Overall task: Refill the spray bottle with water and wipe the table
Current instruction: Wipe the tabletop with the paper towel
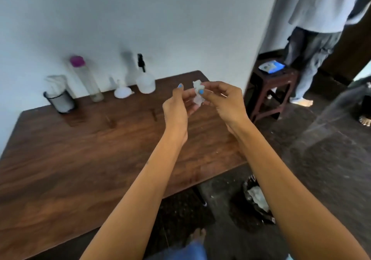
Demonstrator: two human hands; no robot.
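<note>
Fingers of both hands are busy with the same thing — the left hand [177, 107] and the right hand [224, 101] are each pinching a small crumpled wad of white tissue [198, 95] between thumb and fingertips, held up in the air over the far right part of the dark brown wooden desk [80, 159].

Progress-wise, my guess is we're near the end. The clear round spray bottle with the black pump head [145, 79] sits at about 12 o'clock against the wall with its head on, so the refill looks done, though it's too blurry to read a water level. The little white plastic funnel [122, 91] lies just beside it at its 9 o'clock. The wad looks used, so wiping is probably done or almost — what's left seems to be dropping it into the black-lined waste bin [259, 201] on the floor at 5 o'clock, which already has white paper in it.

Count:
- one spray bottle
- one funnel
- one tall clear bottle with a purple cap [86, 79]
- one black tissue holder with white tissues [59, 97] at 10 o'clock
- one tissue wad in hand
- one bin
</note>
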